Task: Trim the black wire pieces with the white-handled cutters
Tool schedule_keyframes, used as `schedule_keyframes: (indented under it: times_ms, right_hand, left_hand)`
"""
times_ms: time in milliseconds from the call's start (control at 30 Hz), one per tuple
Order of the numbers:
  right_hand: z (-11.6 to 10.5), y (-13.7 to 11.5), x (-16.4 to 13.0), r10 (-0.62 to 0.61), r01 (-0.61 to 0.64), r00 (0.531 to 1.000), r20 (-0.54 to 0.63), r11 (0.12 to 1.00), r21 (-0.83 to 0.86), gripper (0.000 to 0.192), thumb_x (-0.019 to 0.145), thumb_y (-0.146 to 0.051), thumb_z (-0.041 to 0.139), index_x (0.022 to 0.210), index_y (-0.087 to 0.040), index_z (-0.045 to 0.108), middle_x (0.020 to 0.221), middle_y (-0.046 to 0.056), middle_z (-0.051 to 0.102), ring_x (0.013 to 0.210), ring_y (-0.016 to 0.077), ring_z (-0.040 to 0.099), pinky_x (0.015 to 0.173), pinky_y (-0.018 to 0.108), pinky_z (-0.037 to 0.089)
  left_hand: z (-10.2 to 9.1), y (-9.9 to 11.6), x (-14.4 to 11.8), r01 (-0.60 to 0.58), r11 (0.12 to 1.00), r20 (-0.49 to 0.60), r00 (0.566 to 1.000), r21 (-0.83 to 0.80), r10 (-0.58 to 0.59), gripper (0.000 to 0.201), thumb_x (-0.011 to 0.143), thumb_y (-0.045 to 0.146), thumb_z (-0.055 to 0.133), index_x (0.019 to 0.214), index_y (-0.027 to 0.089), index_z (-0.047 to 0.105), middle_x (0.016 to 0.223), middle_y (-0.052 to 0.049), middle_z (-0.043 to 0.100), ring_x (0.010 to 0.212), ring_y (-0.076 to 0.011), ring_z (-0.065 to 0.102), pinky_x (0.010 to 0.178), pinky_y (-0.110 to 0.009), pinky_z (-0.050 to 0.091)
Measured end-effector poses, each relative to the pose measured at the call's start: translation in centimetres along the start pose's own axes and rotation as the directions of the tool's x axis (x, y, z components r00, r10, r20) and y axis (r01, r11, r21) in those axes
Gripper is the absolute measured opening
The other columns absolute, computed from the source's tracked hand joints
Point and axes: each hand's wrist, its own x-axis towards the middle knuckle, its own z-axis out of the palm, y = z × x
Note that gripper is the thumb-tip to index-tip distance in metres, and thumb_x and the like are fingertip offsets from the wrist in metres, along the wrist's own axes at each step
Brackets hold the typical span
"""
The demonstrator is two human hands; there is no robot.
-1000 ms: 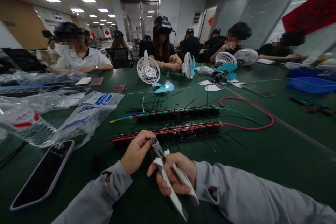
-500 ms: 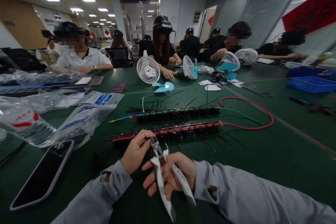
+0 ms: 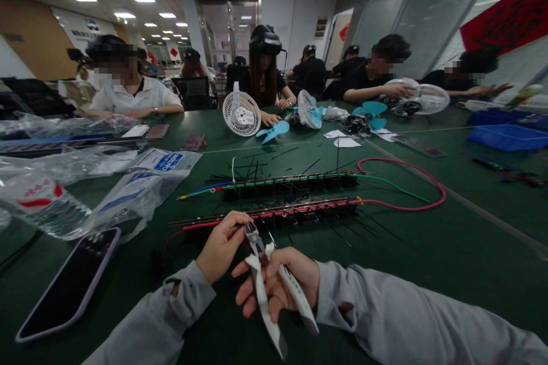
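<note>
My right hand [image 3: 280,282] grips white-handled cutting pliers [image 3: 268,288], handles spread apart, jaws pointing up toward my left hand. My left hand [image 3: 222,245] pinches something small and thin at the near strip's left end, right by the plier jaws; what it pinches is too small to tell. Two long black terminal strips lie across the green table: the near one [image 3: 299,211] with red wiring and a red cable [image 3: 411,179] looping off to the right, the far one [image 3: 291,183] with green and blue wires. Thin black cable ties [image 3: 257,168] lie scattered around them.
A dark phone [image 3: 68,285] lies face up at front left. Clear plastic bags [image 3: 124,194] cover the left side. Across the table several people handle small white fans [image 3: 242,114] with blue blades [image 3: 274,130]. Blue trays [image 3: 507,138] sit at far right.
The plier handles have spread apart in my right hand, my fingers loosening. Across the table a person picked up the blue fan blade, and another moved a fan to the right.
</note>
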Motion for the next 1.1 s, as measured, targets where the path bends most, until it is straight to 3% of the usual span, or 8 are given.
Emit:
schedule_keyframes:
  times_ms: [367,800,1100]
  right_hand:
    - [0.41,-0.1,0.1,0.022,-0.024,0.997,-0.069,0.999,-0.03,0.054,0.066,-0.021,0.04,0.118,-0.009,0.046,0.098,0.014,0.063,0.088,0.0216,0.063,0.059,0.025,0.05]
    - [-0.13,0.19,0.32,0.003,-0.004,0.998,-0.061,1.0,-0.018,0.05,0.069,-0.023,0.043,0.117,-0.009,0.047,0.097,0.014,0.063,0.087,0.0225,0.063,0.06,0.026,0.051]
    - [-0.24,0.06,0.2,0.011,-0.012,0.997,-0.08,1.0,-0.016,0.049,0.071,-0.022,0.039,0.117,-0.007,0.046,0.083,0.011,0.064,0.074,0.02,0.064,0.046,0.023,0.049]
  left_hand:
    - [-0.14,-0.01,0.03,-0.025,0.999,0.015,1.0,0.025,0.025,0.015,0.086,0.026,0.049,0.091,0.017,0.06,0.098,-0.006,0.053,0.093,-0.0184,0.053,0.08,-0.031,0.047]
    - [-0.01,0.32,0.04,-0.033,0.999,0.012,0.999,0.032,0.032,0.014,0.086,0.024,0.049,0.089,0.017,0.061,0.097,-0.006,0.053,0.093,-0.0184,0.053,0.081,-0.031,0.046]
    - [-0.15,0.08,0.09,-0.034,0.999,0.016,0.999,0.043,0.033,0.013,0.086,0.025,0.05,0.088,0.017,0.06,0.097,-0.007,0.053,0.094,-0.0191,0.053,0.082,-0.032,0.046]
